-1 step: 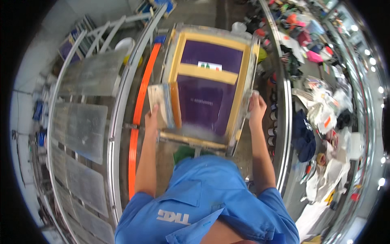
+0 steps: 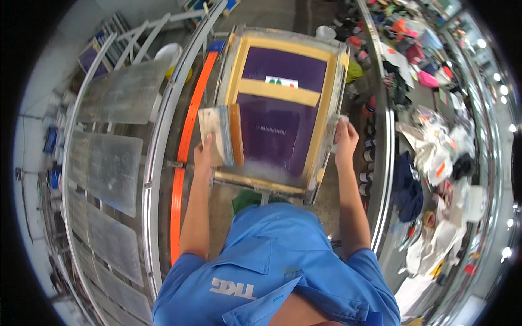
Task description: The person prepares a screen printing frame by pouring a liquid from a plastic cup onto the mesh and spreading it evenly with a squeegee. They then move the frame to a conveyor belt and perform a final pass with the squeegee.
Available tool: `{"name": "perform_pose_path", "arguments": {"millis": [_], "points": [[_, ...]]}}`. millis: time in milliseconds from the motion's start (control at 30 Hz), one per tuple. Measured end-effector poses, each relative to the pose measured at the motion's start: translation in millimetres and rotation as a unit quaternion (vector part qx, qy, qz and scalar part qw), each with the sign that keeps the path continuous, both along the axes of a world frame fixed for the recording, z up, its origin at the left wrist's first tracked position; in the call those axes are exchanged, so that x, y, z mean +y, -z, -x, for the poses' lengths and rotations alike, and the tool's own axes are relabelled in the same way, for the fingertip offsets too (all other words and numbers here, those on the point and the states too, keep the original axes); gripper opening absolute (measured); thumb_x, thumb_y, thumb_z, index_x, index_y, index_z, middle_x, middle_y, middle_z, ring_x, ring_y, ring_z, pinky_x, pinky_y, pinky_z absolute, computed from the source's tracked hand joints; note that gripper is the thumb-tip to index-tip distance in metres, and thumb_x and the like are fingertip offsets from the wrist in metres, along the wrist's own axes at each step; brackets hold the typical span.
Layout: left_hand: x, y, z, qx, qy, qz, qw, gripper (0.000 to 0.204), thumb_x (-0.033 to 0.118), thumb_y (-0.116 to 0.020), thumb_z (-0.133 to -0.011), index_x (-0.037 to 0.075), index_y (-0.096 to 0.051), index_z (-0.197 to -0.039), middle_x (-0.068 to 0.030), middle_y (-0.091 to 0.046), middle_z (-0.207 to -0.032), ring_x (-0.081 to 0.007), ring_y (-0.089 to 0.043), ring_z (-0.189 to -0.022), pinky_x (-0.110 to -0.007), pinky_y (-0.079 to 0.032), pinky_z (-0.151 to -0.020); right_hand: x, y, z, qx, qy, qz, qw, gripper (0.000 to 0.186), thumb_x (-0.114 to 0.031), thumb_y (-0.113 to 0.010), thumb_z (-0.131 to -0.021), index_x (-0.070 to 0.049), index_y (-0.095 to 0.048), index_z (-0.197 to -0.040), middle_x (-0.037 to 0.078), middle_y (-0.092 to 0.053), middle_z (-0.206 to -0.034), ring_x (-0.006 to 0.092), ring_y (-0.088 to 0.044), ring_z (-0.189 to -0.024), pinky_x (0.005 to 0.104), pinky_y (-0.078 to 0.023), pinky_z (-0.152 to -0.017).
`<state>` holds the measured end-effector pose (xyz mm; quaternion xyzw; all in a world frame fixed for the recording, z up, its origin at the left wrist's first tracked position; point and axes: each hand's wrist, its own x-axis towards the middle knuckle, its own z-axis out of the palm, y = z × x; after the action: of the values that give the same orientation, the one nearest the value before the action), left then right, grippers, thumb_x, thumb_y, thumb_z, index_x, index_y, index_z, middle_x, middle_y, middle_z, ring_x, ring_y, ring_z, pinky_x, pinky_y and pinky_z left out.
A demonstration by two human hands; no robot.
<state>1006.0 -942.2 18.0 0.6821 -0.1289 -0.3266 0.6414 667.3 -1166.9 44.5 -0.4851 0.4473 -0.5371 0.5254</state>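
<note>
My left hand (image 2: pixel 204 153) grips a squeegee (image 2: pixel 218 136) with a pale wooden handle and an orange-brown blade. The squeegee stands at the left side of a screen-printing frame (image 2: pixel 235 54), partly over its lower left edge. Yellow-tan tape lines the frame and crosses it as a band. Through the mesh (image 2: pixel 269 138) a dark purple surface with small pale lettering shows. Beside the frame's right edge, my right hand (image 2: pixel 345 142) is closed, its fingers curled round something whitish; I cannot make out what.
An orange rail (image 2: pixel 187 146) and a metal rail run along the left, with translucent panels (image 2: pixel 106 171) on a rack beyond. At right, behind another metal rail (image 2: pixel 387 163), lie heaped cloths and papers (image 2: pixel 432 152). A white bucket (image 2: pixel 167 54) stands at the far left.
The whole view has shifted slightly. Both hands keep about the same places beside the frame, the left one still on the squeegee.
</note>
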Motion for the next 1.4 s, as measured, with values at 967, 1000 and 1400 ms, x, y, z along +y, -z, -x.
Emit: {"name": "perform_pose_path", "arguments": {"millis": [967,1000,1400], "points": [[-780,-23,-297,0.037,0.027,-0.131,0.990,0.083,0.058,-0.067,-0.084,-0.009,-0.051,-0.130,-0.0169,-0.057,-0.128,-0.0246,-0.058,-0.111,-0.038,-0.048,-0.091,-834,-2,-336,0.054,-0.065,-0.036,0.996,0.026,-0.026,-0.065,-0.092,0.000,-0.068,-0.088,-0.001,-0.064,-0.075,0.0077,-0.055,-0.070,0.0270,-0.046,-0.064],[-792,-20,-305,-0.003,0.044,-0.147,0.988,0.082,0.058,-0.067,-0.085,-0.008,-0.052,-0.130,-0.0170,-0.056,-0.129,-0.0245,-0.058,-0.113,-0.037,-0.048,-0.092,-861,-4,-352,0.039,-0.087,-0.039,0.995,0.026,-0.026,-0.064,-0.092,0.000,-0.068,-0.088,-0.001,-0.064,-0.074,0.0081,-0.055,-0.070,0.0276,-0.046,-0.064],[-1058,25,-441,0.055,-0.068,-0.003,0.996,0.089,0.058,-0.068,-0.084,-0.011,-0.044,-0.134,-0.0203,-0.053,-0.133,-0.0285,-0.055,-0.119,-0.039,-0.046,-0.098,-1154,-17,-502,0.132,-0.198,-0.048,0.970,0.026,-0.025,-0.062,-0.096,-0.001,-0.066,-0.088,-0.001,-0.065,-0.081,0.0073,-0.056,-0.077,0.0265,-0.045,-0.070]]}}
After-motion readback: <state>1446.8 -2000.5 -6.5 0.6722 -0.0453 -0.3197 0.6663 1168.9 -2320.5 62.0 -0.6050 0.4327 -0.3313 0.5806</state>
